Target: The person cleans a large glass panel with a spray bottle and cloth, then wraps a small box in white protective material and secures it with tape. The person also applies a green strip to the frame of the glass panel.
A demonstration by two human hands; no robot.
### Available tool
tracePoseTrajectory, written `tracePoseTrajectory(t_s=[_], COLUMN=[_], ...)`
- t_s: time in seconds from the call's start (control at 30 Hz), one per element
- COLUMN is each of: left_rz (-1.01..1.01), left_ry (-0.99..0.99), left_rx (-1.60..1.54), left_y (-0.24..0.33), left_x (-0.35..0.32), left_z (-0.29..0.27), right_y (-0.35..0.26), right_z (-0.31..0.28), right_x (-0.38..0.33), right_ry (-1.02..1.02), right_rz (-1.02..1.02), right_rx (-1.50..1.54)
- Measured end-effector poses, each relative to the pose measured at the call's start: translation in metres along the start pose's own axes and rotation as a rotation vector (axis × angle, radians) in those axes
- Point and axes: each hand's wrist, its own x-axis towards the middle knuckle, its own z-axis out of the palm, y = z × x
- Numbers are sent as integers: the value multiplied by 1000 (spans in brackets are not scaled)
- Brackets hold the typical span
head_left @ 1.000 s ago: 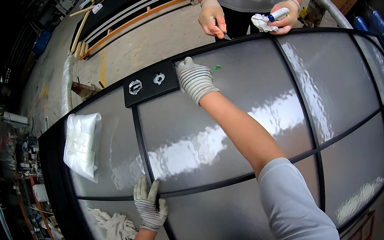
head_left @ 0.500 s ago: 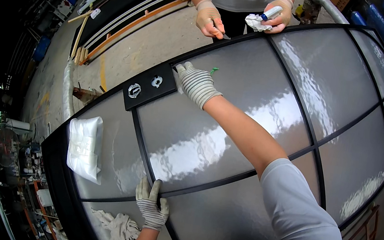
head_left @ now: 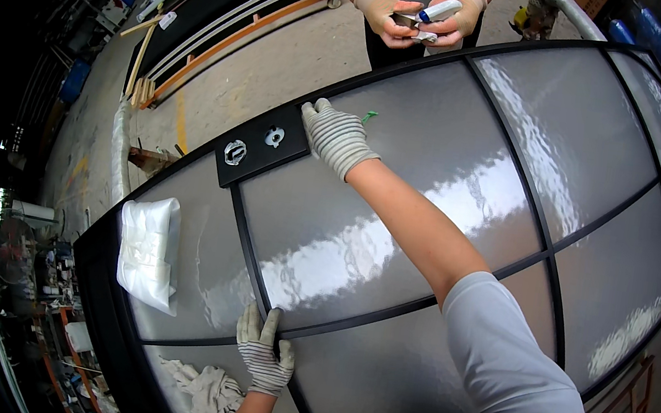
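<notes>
Your right hand [head_left: 334,135] lies flat and open on the door [head_left: 434,187], at 12 o'clock near its far edge, beside the black lock plate [head_left: 258,150]. Your left hand [head_left: 264,348] presses fingers spread, holding nothing, on the black bar at 6 o'clock. A folded white cloth [head_left: 145,250] lies at 9 o'clock.

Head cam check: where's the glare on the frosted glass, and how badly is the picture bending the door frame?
Head view: bright glare streaks across the frosted glass panels, strongest right of the right hand and below its forearm; the black frame bars bow outward from fisheye distortion; the corners are vignetted black; the left hand and white bag stay sharp.
</notes>
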Motion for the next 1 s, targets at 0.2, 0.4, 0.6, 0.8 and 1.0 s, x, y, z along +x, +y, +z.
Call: tracePoseTrajectory(t_s=[0.2,0.4,0.6,0.8,1.0], left_rz=[3,37,-20,17,12], left_ry=[2,28,-10,26,29], left_rx=[21,16,-17,2,-3], left_y=[0,-1,-2,2,0], left_x=[0,3,-3,4,3], left_z=[0,2,0,0,0], right_y=[0,-3,-34,3,31], right_z=[7,9,-61,-35,-12], right_x=[4,27,14,16,-2], right_ry=[21,-26,-148,-137,45], right_rz=[-6,136,-61,-1,-31], right_rx=[-7,-7,-128,17,183])
